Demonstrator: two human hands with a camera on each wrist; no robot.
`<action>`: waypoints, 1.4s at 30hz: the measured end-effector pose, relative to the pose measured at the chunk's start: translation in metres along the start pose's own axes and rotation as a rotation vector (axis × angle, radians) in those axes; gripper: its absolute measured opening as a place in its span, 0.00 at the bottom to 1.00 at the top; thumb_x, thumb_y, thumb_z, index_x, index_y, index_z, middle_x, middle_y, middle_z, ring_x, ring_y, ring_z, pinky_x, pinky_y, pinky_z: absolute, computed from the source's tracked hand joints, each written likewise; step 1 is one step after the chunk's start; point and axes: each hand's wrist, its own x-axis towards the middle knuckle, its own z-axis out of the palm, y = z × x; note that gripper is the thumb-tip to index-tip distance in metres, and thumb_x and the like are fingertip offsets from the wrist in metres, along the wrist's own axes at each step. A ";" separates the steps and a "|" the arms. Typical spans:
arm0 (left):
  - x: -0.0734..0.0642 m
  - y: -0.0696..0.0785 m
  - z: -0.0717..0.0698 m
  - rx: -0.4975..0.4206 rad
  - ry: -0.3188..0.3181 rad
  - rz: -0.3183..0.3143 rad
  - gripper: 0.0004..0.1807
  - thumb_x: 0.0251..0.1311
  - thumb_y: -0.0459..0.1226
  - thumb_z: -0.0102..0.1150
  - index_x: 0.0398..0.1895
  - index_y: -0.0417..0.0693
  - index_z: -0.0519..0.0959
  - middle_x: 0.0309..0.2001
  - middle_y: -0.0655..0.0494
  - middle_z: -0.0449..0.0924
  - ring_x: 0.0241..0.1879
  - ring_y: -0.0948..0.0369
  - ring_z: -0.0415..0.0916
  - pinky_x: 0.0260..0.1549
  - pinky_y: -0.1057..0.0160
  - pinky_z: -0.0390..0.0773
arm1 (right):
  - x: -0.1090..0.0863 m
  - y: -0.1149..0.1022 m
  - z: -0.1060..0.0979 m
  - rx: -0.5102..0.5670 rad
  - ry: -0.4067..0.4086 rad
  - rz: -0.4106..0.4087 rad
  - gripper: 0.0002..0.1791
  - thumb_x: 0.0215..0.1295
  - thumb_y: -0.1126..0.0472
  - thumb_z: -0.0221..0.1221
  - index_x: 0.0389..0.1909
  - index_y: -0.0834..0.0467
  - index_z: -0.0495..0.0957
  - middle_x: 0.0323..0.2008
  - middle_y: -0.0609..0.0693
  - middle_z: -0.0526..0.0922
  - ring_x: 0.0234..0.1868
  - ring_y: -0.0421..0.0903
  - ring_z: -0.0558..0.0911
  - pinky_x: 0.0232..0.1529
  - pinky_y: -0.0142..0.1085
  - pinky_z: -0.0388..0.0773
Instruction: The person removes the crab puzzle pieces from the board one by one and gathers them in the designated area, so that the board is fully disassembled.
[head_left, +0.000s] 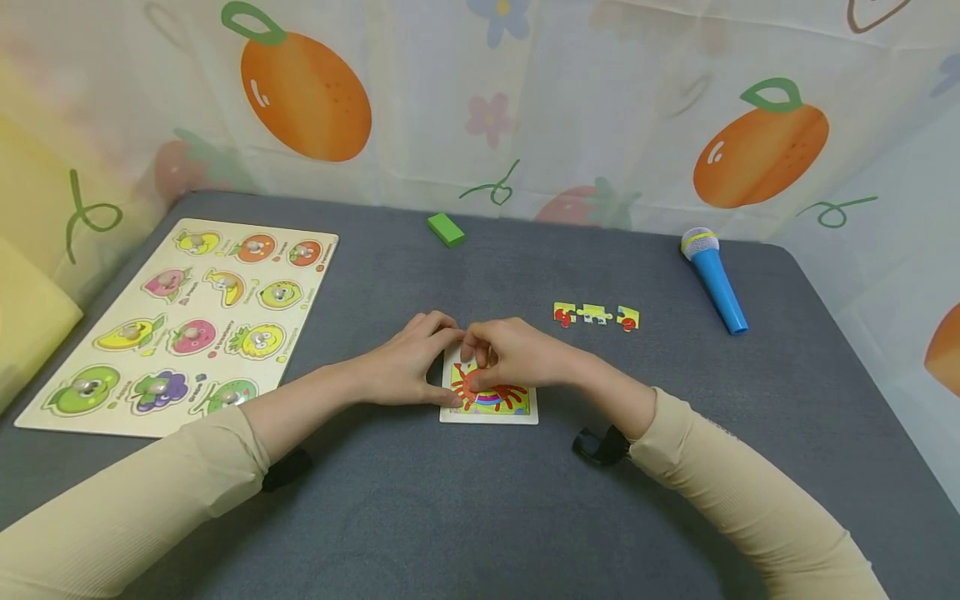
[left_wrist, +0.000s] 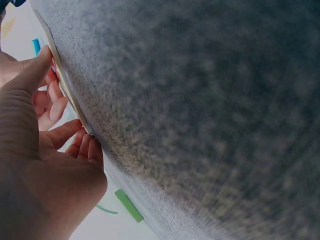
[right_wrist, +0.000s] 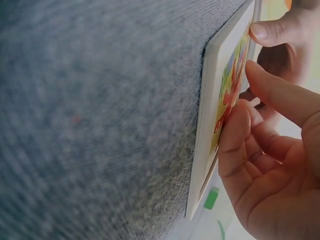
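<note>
A small square jigsaw puzzle board (head_left: 489, 419) with a red crab picture lies on the table in the head view. My left hand (head_left: 401, 365) steadies its left side, thumb on the lower left edge and fingers at the upper left corner. Over the picture is my right hand (head_left: 517, 354), its bent fingers touching the crab puzzle's face (right_wrist: 231, 92) in the right wrist view. Thumb and forefinger stand apart there; whether they grip a piece is not visible. Three loose puzzle pieces (head_left: 595, 314) lie in a row to the right of the board.
To the left lies a large wooden fruit puzzle board (head_left: 176, 283) with knobbed pieces. A green block (head_left: 446, 229) is near the table's back edge. A blue toy microphone (head_left: 718, 283) lies at the back right. A patterned curtain (head_left: 427, 100) hangs behind the table.
</note>
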 end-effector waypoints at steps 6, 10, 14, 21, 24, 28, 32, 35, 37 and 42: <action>0.000 -0.001 0.001 -0.002 -0.001 0.000 0.42 0.47 0.49 0.76 0.65 0.42 0.71 0.60 0.48 0.67 0.58 0.53 0.62 0.57 0.52 0.69 | 0.000 -0.002 0.001 -0.033 0.001 0.024 0.15 0.58 0.60 0.69 0.44 0.58 0.77 0.34 0.49 0.78 0.33 0.41 0.74 0.36 0.29 0.72; 0.001 -0.001 0.001 0.000 0.001 0.003 0.42 0.48 0.49 0.76 0.65 0.42 0.71 0.60 0.47 0.67 0.59 0.52 0.62 0.58 0.50 0.69 | 0.001 -0.003 0.001 -0.046 0.001 0.044 0.15 0.58 0.58 0.69 0.43 0.57 0.78 0.35 0.49 0.79 0.35 0.41 0.74 0.38 0.30 0.73; 0.001 -0.001 0.001 0.000 0.000 -0.002 0.42 0.48 0.48 0.76 0.65 0.41 0.71 0.61 0.47 0.66 0.60 0.51 0.62 0.60 0.50 0.69 | 0.001 -0.003 0.001 -0.054 0.006 0.042 0.14 0.57 0.58 0.70 0.41 0.56 0.79 0.35 0.49 0.79 0.35 0.41 0.75 0.39 0.30 0.73; 0.001 0.000 0.001 0.001 -0.001 -0.008 0.42 0.48 0.48 0.76 0.65 0.42 0.71 0.61 0.46 0.66 0.61 0.51 0.62 0.60 0.49 0.69 | 0.000 -0.003 0.001 -0.052 0.013 0.044 0.13 0.57 0.59 0.70 0.41 0.57 0.79 0.36 0.50 0.79 0.36 0.42 0.74 0.39 0.30 0.73; 0.001 0.000 0.001 0.002 -0.003 -0.011 0.42 0.48 0.48 0.76 0.65 0.42 0.71 0.61 0.46 0.66 0.61 0.51 0.62 0.60 0.49 0.70 | 0.000 -0.004 0.001 -0.044 0.013 0.045 0.13 0.57 0.59 0.70 0.41 0.57 0.78 0.36 0.49 0.79 0.36 0.42 0.74 0.38 0.30 0.73; 0.001 0.000 0.001 0.004 -0.002 -0.014 0.42 0.47 0.48 0.76 0.65 0.41 0.71 0.61 0.46 0.66 0.60 0.51 0.62 0.59 0.50 0.70 | 0.000 -0.004 0.001 -0.032 0.016 0.036 0.14 0.56 0.60 0.70 0.40 0.56 0.77 0.35 0.49 0.78 0.34 0.42 0.74 0.37 0.30 0.73; 0.001 0.000 0.001 0.004 0.002 -0.014 0.42 0.47 0.48 0.76 0.65 0.41 0.71 0.61 0.47 0.66 0.60 0.51 0.62 0.59 0.50 0.69 | 0.000 -0.004 0.001 -0.018 0.012 0.024 0.14 0.55 0.61 0.70 0.40 0.56 0.76 0.34 0.49 0.78 0.34 0.42 0.74 0.36 0.31 0.72; 0.001 0.000 0.001 0.003 0.000 -0.017 0.42 0.47 0.48 0.76 0.65 0.41 0.71 0.61 0.47 0.66 0.60 0.51 0.62 0.59 0.50 0.69 | 0.000 -0.003 0.001 0.000 0.002 0.023 0.15 0.55 0.62 0.70 0.40 0.55 0.75 0.34 0.49 0.78 0.34 0.42 0.74 0.36 0.31 0.73; 0.001 0.000 0.001 0.003 -0.001 -0.021 0.42 0.47 0.49 0.76 0.64 0.41 0.71 0.60 0.47 0.67 0.60 0.52 0.62 0.58 0.50 0.70 | 0.000 -0.002 0.000 0.018 -0.006 0.026 0.15 0.56 0.62 0.69 0.41 0.55 0.75 0.35 0.50 0.79 0.34 0.42 0.75 0.36 0.31 0.73; 0.001 0.001 0.001 0.005 -0.001 -0.027 0.43 0.46 0.49 0.76 0.64 0.41 0.71 0.60 0.48 0.67 0.59 0.52 0.62 0.58 0.51 0.70 | 0.000 -0.001 -0.001 0.058 -0.015 0.033 0.10 0.62 0.61 0.66 0.40 0.54 0.75 0.34 0.49 0.80 0.32 0.42 0.77 0.36 0.31 0.73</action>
